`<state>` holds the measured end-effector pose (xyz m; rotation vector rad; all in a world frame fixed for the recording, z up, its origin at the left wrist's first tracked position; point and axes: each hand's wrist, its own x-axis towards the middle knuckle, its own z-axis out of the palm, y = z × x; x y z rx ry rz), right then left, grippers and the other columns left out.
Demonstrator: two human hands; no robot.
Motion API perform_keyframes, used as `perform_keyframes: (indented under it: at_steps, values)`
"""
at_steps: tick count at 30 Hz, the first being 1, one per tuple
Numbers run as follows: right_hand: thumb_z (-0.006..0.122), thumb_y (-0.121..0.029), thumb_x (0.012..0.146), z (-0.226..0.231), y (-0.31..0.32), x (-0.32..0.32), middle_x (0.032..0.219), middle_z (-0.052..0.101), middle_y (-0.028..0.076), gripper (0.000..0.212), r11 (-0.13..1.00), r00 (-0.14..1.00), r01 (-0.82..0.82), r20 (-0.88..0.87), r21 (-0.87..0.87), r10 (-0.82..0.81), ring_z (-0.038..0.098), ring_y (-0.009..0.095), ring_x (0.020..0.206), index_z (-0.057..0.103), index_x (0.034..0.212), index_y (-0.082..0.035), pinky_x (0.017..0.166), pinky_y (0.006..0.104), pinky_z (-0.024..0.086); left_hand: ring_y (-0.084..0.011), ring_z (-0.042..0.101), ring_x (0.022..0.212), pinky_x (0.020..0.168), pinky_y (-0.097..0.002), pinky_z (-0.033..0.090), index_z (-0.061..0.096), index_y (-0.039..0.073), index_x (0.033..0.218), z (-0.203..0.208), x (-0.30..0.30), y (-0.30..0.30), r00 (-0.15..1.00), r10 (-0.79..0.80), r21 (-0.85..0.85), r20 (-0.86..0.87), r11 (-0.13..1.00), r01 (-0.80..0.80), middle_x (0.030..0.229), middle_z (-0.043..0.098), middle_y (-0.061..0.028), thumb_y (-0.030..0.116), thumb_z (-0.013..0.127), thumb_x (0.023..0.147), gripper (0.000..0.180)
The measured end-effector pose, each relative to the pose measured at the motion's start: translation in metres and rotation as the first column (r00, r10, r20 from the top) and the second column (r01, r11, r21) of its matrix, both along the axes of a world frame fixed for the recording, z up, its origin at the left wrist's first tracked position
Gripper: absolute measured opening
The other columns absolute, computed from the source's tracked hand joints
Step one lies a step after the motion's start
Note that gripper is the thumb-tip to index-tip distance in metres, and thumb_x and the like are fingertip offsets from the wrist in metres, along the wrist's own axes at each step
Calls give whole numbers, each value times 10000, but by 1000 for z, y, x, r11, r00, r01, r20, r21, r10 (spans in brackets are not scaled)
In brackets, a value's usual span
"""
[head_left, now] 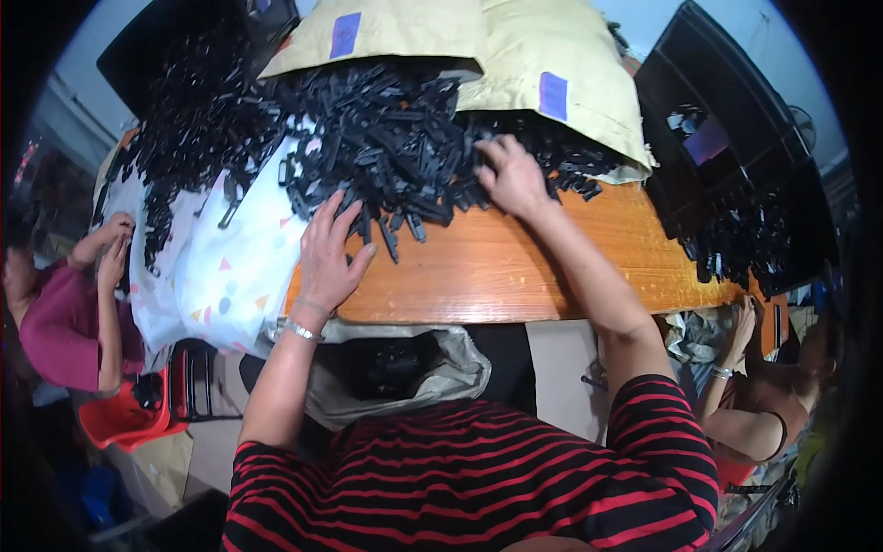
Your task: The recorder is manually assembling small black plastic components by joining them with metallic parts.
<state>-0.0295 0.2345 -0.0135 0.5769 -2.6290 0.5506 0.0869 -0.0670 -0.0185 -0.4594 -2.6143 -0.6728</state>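
Orange wooden table (460, 281) under the black-part heap (382, 143); purple-labelled sacks (414, 37) behind the heap; left hand (326, 258) spread at its near edge, right hand (515, 182) farther right, grip unclear

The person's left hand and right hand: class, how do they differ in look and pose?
The left hand has a silvery band at its wrist; the right hand has a bare wrist. The left hand's fingers are fairly straight; the right hand's are bent. Both are at the pile of black parts.
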Motion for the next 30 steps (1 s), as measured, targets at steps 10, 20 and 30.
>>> perform_keyframes:
  at_steps: [10, 20, 30]
  values:
    - [592, -368, 846, 36, 71, -59, 1199, 567, 192, 458, 928, 942, 322, 37, 188, -334, 508, 357, 1139, 582, 1178, -53, 981, 442, 381, -353, 355, 1292, 1052, -444, 283, 496, 103, 1277, 2, 1, 0, 999, 18, -4, 40, 1000, -18, 1407, 382, -150, 202, 685, 748, 571]
    - [514, -332, 886, 18, 101, -135, 1231, 565, 166, 411, 972, 967, 173, -216, 158, -137, 505, 345, 1157, 569, 1198, -69, 985, 427, 388, -367, 369, 1274, 1043, -447, 297, 524, 90, 1244, 6, 0, 2, 997, 38, -20, 65, 999, -37, 1398, 390, -158, 168, 686, 710, 563]
    - [493, -329, 894, 14, 69, -134, 1253, 555, 150, 409, 983, 958, 152, -259, 102, -121, 499, 344, 1168, 559, 1216, -84, 988, 424, 389, -353, 382, 1264, 1035, -440, 305, 525, 84, 1245, 4, -2, 3, 999, 29, -4, 31, 1000, -29, 1387, 404, -150, 189, 669, 741, 535]
